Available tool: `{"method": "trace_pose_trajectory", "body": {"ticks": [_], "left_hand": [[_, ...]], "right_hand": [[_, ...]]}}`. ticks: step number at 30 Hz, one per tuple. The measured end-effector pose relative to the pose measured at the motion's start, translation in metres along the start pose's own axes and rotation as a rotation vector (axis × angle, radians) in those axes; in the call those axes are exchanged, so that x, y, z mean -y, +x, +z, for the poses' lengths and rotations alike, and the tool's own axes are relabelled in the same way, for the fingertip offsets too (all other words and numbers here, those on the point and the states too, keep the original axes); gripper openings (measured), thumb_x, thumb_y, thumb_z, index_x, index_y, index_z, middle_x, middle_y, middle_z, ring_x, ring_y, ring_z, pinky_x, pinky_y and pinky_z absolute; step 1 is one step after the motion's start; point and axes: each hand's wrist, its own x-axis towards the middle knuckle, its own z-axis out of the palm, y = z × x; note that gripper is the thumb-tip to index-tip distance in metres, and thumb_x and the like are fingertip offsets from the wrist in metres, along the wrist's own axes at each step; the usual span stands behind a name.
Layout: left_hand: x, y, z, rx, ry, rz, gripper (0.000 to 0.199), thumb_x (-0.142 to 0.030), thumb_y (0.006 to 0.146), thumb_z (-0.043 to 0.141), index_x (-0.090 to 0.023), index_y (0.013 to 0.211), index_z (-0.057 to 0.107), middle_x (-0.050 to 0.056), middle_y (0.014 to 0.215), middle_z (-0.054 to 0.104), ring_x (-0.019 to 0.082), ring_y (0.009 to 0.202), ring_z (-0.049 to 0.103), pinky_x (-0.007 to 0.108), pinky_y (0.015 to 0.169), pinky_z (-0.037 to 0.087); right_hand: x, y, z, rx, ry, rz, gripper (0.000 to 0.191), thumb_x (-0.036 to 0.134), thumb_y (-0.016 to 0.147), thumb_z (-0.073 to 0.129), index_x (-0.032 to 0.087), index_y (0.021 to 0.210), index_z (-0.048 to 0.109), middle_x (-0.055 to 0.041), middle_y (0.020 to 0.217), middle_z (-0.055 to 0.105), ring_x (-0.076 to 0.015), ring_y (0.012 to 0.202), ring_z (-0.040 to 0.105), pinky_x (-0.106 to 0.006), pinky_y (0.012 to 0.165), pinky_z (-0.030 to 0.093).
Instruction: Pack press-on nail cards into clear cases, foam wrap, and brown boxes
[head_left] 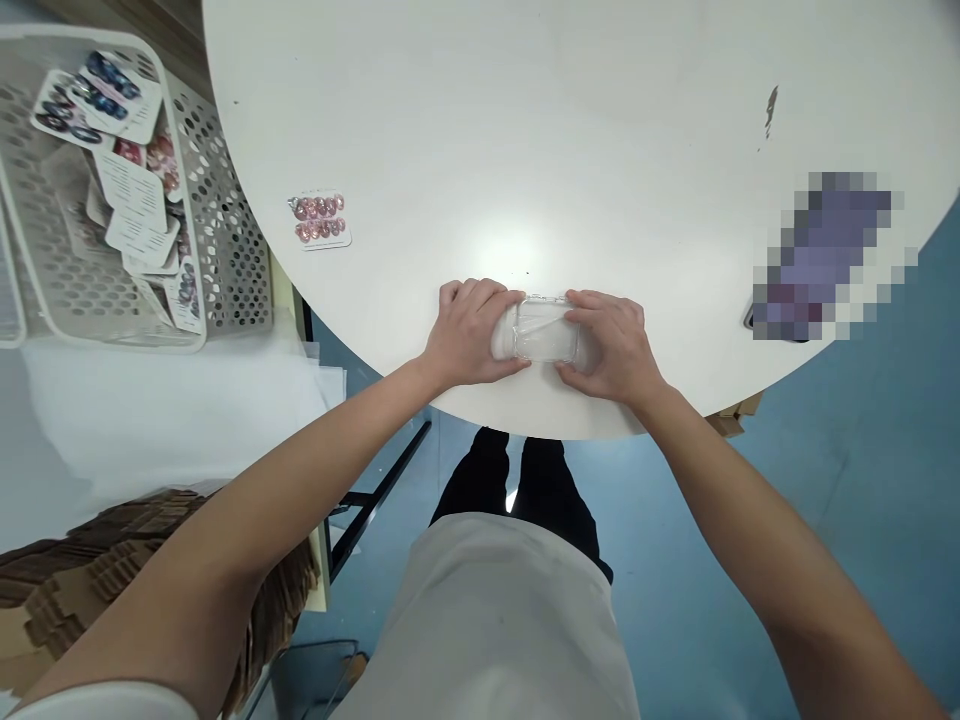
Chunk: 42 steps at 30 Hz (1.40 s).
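Both hands are closed around a clear plastic box [547, 332], the left hand [474, 335] gripping its left end and the right hand [611, 345] its right, fingers along the far edge and thumbs along the near one. The box is at the table's [525, 130] near edge, between the hands. Whether its lid is fully shut cannot be told. One card of pink nails [321, 220] lies beyond the left hand, unboxed; more cards [133, 190] sit in a basket [225, 200] farther left.
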Motion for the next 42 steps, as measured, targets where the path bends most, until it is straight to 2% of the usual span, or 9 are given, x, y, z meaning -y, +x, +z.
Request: {"method": "trace_pose_trajectory", "body": {"ticks": [8,14,20,24,28,32,35,38,42], "left_hand": [[0.0,0.0,0.0,-0.03,0.009,0.02,0.068,-0.061,0.059,0.058,-0.02,0.112,0.047,0.008,0.1,0.052,0.025,0.09,0.044,0.042,0.083,0.023],[0.0,0.0,0.0,-0.033,0.013,0.018,0.066,-0.059,0.06,0.058,-0.02,0.112,0.047,0.008,0.101,0.052,0.026,0.091,0.044,0.043,0.083,0.024],[-0.002,-0.001,0.001,-0.046,0.009,0.028,0.062,-0.054,0.062,0.056,-0.02,0.113,0.047,0.009,0.101,0.051,0.027,0.092,0.043,0.043,0.082,0.024],[-0.003,0.0,0.001,-0.049,0.01,0.017,0.06,-0.053,0.06,0.058,-0.02,0.11,0.048,0.009,0.1,0.051,0.027,0.091,0.044,0.043,0.083,0.024],[-0.003,0.0,0.001,-0.057,0.003,0.021,0.062,-0.052,0.059,0.06,-0.02,0.11,0.048,0.009,0.1,0.051,0.027,0.091,0.044,0.043,0.084,0.024],[-0.003,-0.001,0.001,-0.071,0.0,0.039,0.065,-0.051,0.059,0.06,-0.019,0.114,0.048,0.009,0.1,0.051,0.026,0.09,0.044,0.043,0.083,0.023],[-0.002,-0.002,0.001,-0.072,0.008,0.048,0.066,-0.051,0.06,0.06,-0.02,0.117,0.047,0.009,0.1,0.051,0.026,0.09,0.043,0.043,0.083,0.023],[-0.001,-0.002,0.002,-0.074,0.02,0.058,0.067,-0.051,0.061,0.059,-0.02,0.12,0.047,0.009,0.099,0.05,0.026,0.089,0.043,0.043,0.082,0.023],[-0.001,-0.002,0.003,-0.085,0.038,0.074,0.068,-0.052,0.063,0.057,-0.019,0.121,0.047,0.009,0.098,0.051,0.026,0.088,0.043,0.043,0.082,0.023]], "right_hand": [[0.001,0.002,0.0,-0.074,-0.006,-0.049,0.052,0.041,0.065,0.058,0.022,0.112,0.046,-0.0105,0.125,0.05,-0.0332,0.114,0.045,-0.048,0.09,0.029],[0.0,0.002,0.0,-0.082,-0.002,-0.039,0.053,0.044,0.065,0.057,0.022,0.112,0.046,-0.0102,0.126,0.05,-0.0325,0.114,0.045,-0.048,0.091,0.03],[0.004,0.003,-0.003,-0.141,0.136,0.001,0.047,0.05,0.074,0.05,0.025,0.114,0.047,-0.0082,0.126,0.05,-0.0291,0.114,0.046,-0.047,0.091,0.032],[0.009,0.01,-0.007,-0.221,0.24,0.111,0.036,0.047,0.082,0.042,0.025,0.109,0.053,-0.008,0.116,0.052,-0.0237,0.106,0.05,-0.043,0.085,0.04],[0.01,0.02,-0.009,-0.259,0.262,0.234,0.028,0.039,0.085,0.042,0.025,0.106,0.054,-0.0047,0.098,0.055,-0.0171,0.085,0.054,-0.036,0.075,0.045],[0.009,0.027,-0.009,-0.286,0.288,0.37,0.033,0.034,0.081,0.048,0.025,0.113,0.047,-0.001,0.087,0.057,-0.0134,0.07,0.053,-0.033,0.067,0.045],[0.008,0.031,-0.009,-0.312,0.303,0.457,0.035,0.032,0.08,0.049,0.025,0.114,0.044,0.0005,0.082,0.058,-0.0121,0.066,0.052,-0.032,0.066,0.045],[0.009,0.033,-0.007,-0.326,0.28,0.49,0.031,0.03,0.081,0.048,0.025,0.111,0.045,0.0003,0.082,0.058,-0.0119,0.065,0.051,-0.032,0.067,0.045],[0.013,0.031,-0.004,-0.316,0.223,0.467,0.025,0.028,0.08,0.048,0.023,0.105,0.05,-0.0014,0.088,0.057,-0.0115,0.064,0.05,-0.033,0.066,0.045]]}}
